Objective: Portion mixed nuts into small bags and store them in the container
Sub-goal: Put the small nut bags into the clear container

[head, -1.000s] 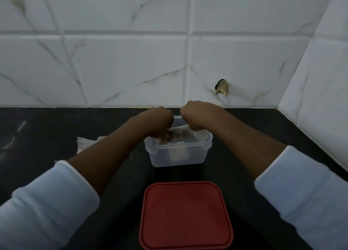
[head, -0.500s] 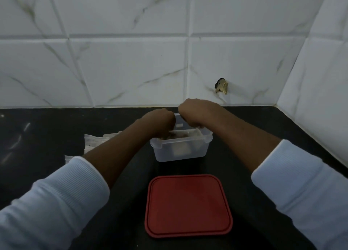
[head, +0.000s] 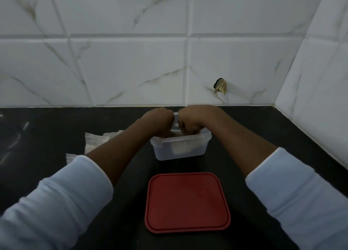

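A clear plastic container (head: 195, 149) stands on the black counter, a little short of the back wall. Both my hands reach into it from above with curled fingers. My left hand (head: 160, 121) and my right hand (head: 192, 120) sit knuckle to knuckle and grip a small bag of nuts (head: 174, 135) inside it. Only a sliver of the bag shows between the hands. A pale shape shows dimly through the container's front wall. The red lid (head: 187, 202) lies flat on the counter in front of the container, apart from it.
Several small clear bags (head: 96, 139) lie on the counter left of the container, partly behind my left forearm. White tiled walls close the back and the right side, with a chipped hole (head: 220, 85) in the back wall.
Both hands have sunk lower into the container with the bag, so the bag is now mostly hidden. The view has shifted slightly; container and lid stay where they were.
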The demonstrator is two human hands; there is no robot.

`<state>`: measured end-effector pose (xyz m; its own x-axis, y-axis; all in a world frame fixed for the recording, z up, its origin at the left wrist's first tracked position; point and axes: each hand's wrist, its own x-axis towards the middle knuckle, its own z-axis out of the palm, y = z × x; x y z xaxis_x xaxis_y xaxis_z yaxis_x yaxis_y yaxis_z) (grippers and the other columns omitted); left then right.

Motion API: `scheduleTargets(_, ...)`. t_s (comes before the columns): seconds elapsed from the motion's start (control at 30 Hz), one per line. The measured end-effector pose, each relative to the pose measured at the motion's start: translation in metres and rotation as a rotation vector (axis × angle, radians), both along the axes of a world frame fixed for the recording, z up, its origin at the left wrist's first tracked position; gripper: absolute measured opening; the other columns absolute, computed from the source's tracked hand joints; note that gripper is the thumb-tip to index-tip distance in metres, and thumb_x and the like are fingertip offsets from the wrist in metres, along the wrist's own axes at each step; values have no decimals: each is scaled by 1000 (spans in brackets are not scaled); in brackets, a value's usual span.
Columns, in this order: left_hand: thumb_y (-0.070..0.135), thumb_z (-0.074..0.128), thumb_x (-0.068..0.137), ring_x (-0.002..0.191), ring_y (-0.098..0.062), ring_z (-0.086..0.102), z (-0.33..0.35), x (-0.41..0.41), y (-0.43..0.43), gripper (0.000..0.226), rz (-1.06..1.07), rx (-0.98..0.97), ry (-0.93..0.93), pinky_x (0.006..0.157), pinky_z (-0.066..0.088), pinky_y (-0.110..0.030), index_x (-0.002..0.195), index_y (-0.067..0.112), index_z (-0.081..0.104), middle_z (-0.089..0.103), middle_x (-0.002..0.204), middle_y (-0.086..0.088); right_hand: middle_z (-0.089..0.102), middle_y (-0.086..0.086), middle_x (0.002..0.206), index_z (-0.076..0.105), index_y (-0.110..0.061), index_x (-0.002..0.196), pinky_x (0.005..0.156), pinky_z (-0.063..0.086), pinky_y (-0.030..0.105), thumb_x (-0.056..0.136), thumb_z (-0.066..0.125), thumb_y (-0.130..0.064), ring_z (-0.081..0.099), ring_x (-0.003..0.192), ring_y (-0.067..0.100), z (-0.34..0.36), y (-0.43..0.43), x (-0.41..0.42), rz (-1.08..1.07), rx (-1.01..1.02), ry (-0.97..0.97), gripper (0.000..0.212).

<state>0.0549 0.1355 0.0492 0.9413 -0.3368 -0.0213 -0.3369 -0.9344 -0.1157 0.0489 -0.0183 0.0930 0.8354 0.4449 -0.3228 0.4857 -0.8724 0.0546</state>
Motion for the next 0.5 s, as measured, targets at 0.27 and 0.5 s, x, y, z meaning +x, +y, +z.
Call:
scheduleTargets(0.27,34,76,93,94,-18,69,13,-10,12,24,-7,-190,105,82,50,-30,109,17,78,75,102,-1,70,7,109,72,-15,116,86,59,39,98,61,-17,69,97,25,-1,4,-7,19,26,121,22)
scheduleTargets(0.5,41,71,96,107,-15,65,59,-59,96,35,143,-388,40,96,49,-34,124,20,70,72,116,3,77,11,101,77,-9,103,87,64,46,101,63,-27,76,95,31,19,-3,-17,-55,317,235,23)
